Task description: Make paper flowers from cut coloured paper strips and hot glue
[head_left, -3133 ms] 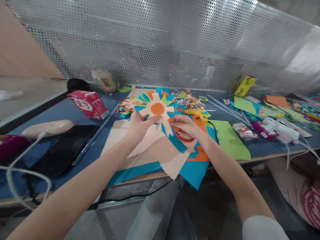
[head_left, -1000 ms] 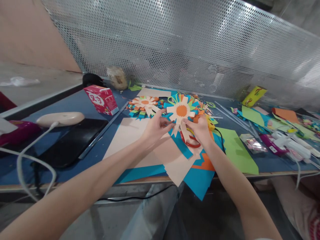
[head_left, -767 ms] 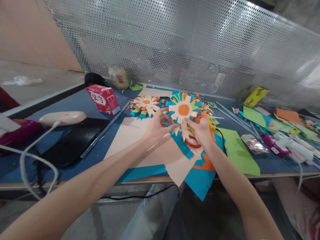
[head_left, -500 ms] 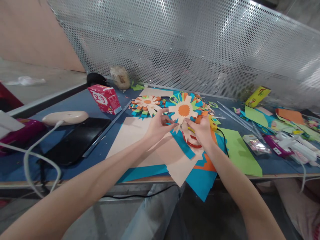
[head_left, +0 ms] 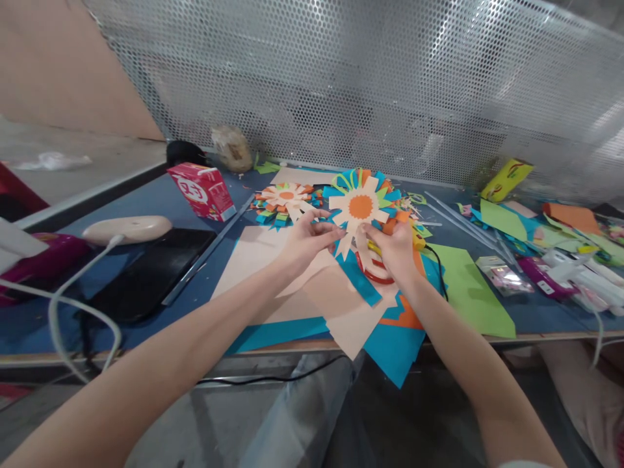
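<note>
A layered paper flower [head_left: 361, 207] with an orange centre, pale peach petals and blue, green and orange outer strips is held up above the table. My left hand [head_left: 312, 240] is closed at its lower left edge, thumb and fingers pinched together. On the lower right, my right hand [head_left: 396, 250] pinches a pale strip at the flower's bottom. Behind my left hand lies a second paper flower [head_left: 285, 197]. Under my hands are peach sheets [head_left: 273, 286], a blue strip [head_left: 359, 281] and red-handled scissors [head_left: 373, 276], partly covered.
A red and pink carton [head_left: 202, 192], a black phone-like slab [head_left: 156, 276] and a beige device with a cable [head_left: 127, 229] are on the left. Green paper [head_left: 470, 289], clear sticks [head_left: 463, 224] and a yellow box [head_left: 507, 180] lie right. A perforated metal panel [head_left: 341, 84] stands behind.
The paper flower has risen slightly and tilted to face me more. Both hands keep their places on it, and the camera view has shifted a little.
</note>
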### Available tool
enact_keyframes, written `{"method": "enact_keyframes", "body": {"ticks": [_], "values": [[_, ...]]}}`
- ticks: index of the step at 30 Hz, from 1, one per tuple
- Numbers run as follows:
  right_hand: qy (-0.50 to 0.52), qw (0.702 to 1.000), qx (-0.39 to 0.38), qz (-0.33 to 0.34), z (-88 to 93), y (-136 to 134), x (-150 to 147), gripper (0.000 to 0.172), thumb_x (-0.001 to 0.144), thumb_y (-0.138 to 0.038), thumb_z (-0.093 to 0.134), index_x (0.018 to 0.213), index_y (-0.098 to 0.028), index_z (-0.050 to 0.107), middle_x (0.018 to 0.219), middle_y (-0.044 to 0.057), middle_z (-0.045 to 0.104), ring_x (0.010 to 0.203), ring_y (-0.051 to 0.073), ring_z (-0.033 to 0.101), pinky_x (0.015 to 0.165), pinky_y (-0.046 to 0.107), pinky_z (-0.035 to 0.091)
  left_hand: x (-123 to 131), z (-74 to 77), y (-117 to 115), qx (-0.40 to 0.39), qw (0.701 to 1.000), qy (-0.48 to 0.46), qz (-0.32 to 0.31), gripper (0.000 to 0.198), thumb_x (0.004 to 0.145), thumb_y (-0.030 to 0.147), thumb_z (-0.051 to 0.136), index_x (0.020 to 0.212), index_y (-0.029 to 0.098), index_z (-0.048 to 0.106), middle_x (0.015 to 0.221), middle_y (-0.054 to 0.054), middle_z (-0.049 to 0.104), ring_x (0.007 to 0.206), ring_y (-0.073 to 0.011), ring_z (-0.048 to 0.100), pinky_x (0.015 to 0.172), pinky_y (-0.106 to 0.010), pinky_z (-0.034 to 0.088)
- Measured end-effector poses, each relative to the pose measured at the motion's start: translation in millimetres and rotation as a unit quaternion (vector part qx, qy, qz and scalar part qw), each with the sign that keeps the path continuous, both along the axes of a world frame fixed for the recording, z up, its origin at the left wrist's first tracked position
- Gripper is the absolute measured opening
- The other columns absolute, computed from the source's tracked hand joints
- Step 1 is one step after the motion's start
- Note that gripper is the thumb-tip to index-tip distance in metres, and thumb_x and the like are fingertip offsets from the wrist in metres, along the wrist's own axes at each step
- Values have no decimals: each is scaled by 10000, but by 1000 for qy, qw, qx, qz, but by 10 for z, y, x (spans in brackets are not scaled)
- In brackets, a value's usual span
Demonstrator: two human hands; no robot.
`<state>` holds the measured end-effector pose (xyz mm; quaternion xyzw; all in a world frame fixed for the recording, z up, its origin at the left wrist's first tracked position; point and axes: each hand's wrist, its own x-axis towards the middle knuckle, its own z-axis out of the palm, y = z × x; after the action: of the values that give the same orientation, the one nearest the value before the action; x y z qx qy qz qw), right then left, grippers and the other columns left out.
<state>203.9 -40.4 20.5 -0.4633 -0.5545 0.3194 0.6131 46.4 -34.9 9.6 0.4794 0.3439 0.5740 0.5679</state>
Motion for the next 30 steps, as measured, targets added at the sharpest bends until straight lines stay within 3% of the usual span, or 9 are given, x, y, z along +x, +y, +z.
{"method": "enact_keyframes", "body": {"ticks": [9, 15, 18, 21, 24, 30], "values": [[2, 1000, 24, 5, -3, 28, 20, 217, 616, -300, 698, 781, -192, 606, 859, 43, 685, 770, 184, 648, 759, 338, 522, -9, 24, 12, 20, 999, 26, -4, 506, 514, 256, 789, 858, 191, 423, 617, 60, 603, 474, -76, 532, 445, -207, 412], [-36, 998, 34, -41, -61, 119, 98, 300, 602, -292, 700, 845, -207, 547, 893, 39, 654, 821, 183, 625, 828, 366, 493, -59, -25, 17, -21, 998, 52, -7, 440, 629, 349, 717, 974, 181, 501, 716, 5, 646, 704, -133, 629, 546, -217, 436], [-37, 998, 39, -36, -69, 137, 111, 343, 589, -275, 702, 878, -210, 531, 918, 38, 640, 837, 180, 616, 856, 362, 478, -54, -86, 46, -3, 998, 68, -8, 553, 582, 311, 762, 1050, 183, 498, 823, -18, 668, 774, -150, 640, 621, -248, 467], [-32, 999, 29, -30, -69, 120, 91, 357, 580, -279, 704, 874, -212, 512, 895, 29, 633, 814, 176, 613, 839, 353, 481, -17, -141, 75, 24, 998, 50, -8, 653, 494, 260, 812, 1049, 172, 479, 724, 15, 655, 802, -159, 643, 751, -302, 486], [-27, 999, 13, -15, -74, 100, 72, 380, 590, -309, 702, 892, -212, 493, 886, 26, 635, 807, 176, 616, 823, 352, 485, 10, -158, 81, 33, 999, 40, 6, 669, 465, 241, 820, 1014, 178, 444, 594, 63, 612, 760, -155, 645, 789, -316, 477], [-21, 1000, 8, 10, -102, 107, 83, 393, 596, -357, 711, 890, -229, 484, 867, 4, 631, 791, 170, 614, 798, 353, 497, -4, -81, 23, 16, 997, 71, 16, 656, 478, 277, 806, 993, 187, 409, 561, 78, 600, 573, -116, 594, 632, -257, 452]]}}
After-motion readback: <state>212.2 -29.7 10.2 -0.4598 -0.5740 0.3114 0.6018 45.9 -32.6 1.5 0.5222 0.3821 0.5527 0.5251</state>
